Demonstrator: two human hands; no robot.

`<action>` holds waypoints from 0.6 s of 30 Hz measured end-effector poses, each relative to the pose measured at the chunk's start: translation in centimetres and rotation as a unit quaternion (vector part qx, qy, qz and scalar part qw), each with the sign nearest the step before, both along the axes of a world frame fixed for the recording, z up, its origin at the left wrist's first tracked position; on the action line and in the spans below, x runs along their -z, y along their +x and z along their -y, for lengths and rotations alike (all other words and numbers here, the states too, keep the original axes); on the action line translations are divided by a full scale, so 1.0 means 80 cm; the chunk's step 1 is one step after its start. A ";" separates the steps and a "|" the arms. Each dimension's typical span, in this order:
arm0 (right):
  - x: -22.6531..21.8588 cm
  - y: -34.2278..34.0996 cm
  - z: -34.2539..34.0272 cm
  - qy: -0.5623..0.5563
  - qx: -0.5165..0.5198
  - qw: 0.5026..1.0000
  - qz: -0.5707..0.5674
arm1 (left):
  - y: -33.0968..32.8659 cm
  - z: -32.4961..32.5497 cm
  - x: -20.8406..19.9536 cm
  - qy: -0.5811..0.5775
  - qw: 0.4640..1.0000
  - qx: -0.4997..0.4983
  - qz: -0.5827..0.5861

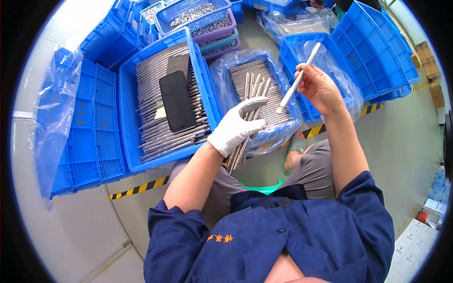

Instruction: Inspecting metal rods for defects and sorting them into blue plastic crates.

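Note:
In a white glove, my left hand [239, 123] is closed around a bundle of several thin metal rods [255, 89], whose ends stick out above and below the fist. My bare right hand [318, 87] pinches one silvery metal rod [292, 89] near its middle and holds it up at a slant; its lower end looks wider. Below both hands is a blue bin lined with clear plastic, with rows of metal rods [278, 78] in it. To the left, a larger blue bin [123, 108] holds many long rods, with a black phone [177, 101] lying on them.
Baskets of small metal parts [193, 15] are stacked at the back. Blue crates [373, 47] stand at the right, one lined with clear plastic [347, 85]. More blue crates [89, 122] line the left. Black-and-yellow tape [141, 188] marks the floor. A green stool edge [264, 189] shows beneath me.

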State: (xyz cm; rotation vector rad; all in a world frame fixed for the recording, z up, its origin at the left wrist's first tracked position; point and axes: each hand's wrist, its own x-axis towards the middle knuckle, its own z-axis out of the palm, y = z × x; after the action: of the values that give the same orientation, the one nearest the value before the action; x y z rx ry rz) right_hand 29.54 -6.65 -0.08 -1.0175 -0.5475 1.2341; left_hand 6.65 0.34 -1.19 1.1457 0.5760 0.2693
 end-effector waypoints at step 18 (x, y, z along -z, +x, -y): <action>0.027 -0.029 -0.016 -0.048 -0.100 0.988 -0.104 | 0.004 -0.012 0.010 0.033 0.996 -0.047 0.063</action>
State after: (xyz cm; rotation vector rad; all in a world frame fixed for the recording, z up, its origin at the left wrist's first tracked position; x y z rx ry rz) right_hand 27.25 -5.34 -2.20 -0.9158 -0.4388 1.5370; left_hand 6.97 1.31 -2.03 1.1581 0.5124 0.4411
